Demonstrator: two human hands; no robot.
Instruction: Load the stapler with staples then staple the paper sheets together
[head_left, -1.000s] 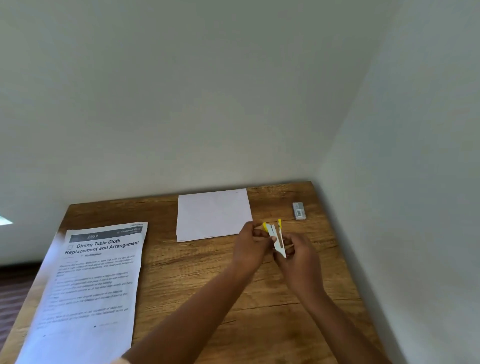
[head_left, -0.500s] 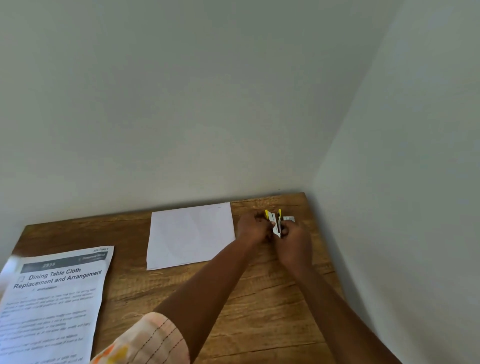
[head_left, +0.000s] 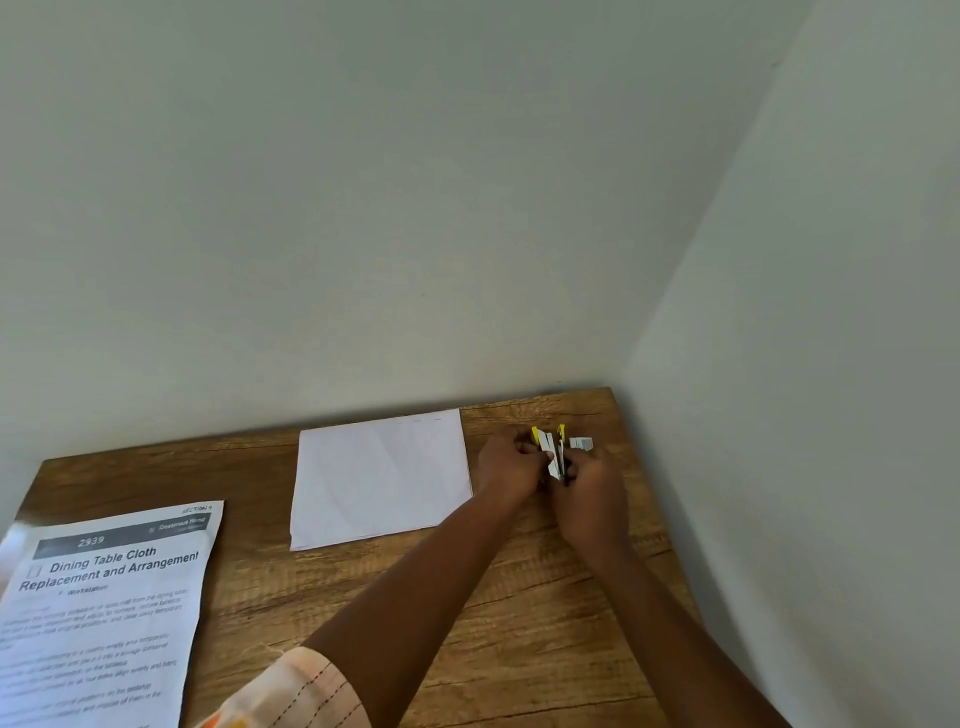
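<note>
From my head camera, both my arms reach forward over the wooden table (head_left: 519, 649) toward its far right corner, where the two walls meet. My left forearm runs up diagonally from the lower middle, a patterned peach sleeve (head_left: 291, 696) bunched at the elbow; my right forearm comes in from the lower right edge. The two wrists converge just this side of that corner.

My left hand (head_left: 506, 467) is curled, its fingers pinching the white and yellow stapler (head_left: 548, 449) from the left side. My right hand (head_left: 592, 493) is curled too, gripping the stapler's near end from the right and below. The stapler sits between the two hands, opened into two arms with yellow tips pointing toward the corner, lifted off the wood as far as I can tell.

Closer to the corner than my right hand, almost touching the knuckles, lies a small white staple box (head_left: 581, 443). Left of the corner, along the back wall, the blank paper sheets (head_left: 379, 478) lie flat. Far from the corner, at the near left edge, lies a printed instruction page (head_left: 104, 613)
</note>
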